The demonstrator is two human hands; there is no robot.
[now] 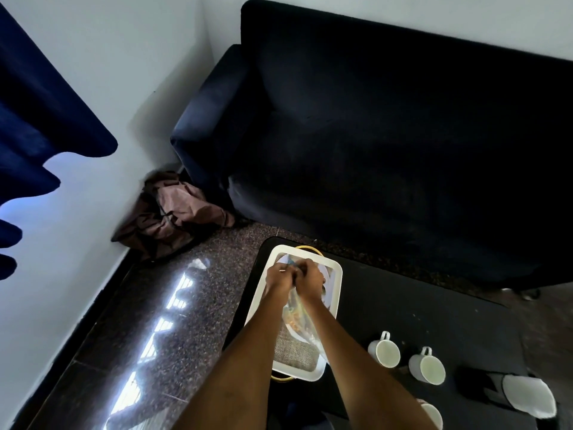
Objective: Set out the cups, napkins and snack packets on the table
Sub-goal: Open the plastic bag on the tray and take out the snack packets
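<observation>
Both my hands meet over a white tray (333, 301) with yellow handles at the left end of the black table (418, 308). My left hand (280, 277) and my right hand (308, 279) pinch the top of a clear snack packet (297, 318) that hangs down between my forearms over a white plate (327, 274) in the tray. Two white cups (384, 352) (427, 369) stand on the table to the right of the tray. A third cup (432, 414) shows partly at the bottom edge. White napkins (528, 395) sit in a black holder at the lower right.
A dark sofa (387, 135) runs along the table's far side. A brown cloth bag (173, 212) lies on the speckled floor in the corner. A blue curtain (37, 119) hangs at the left. A woven mat (293, 349) lines the tray.
</observation>
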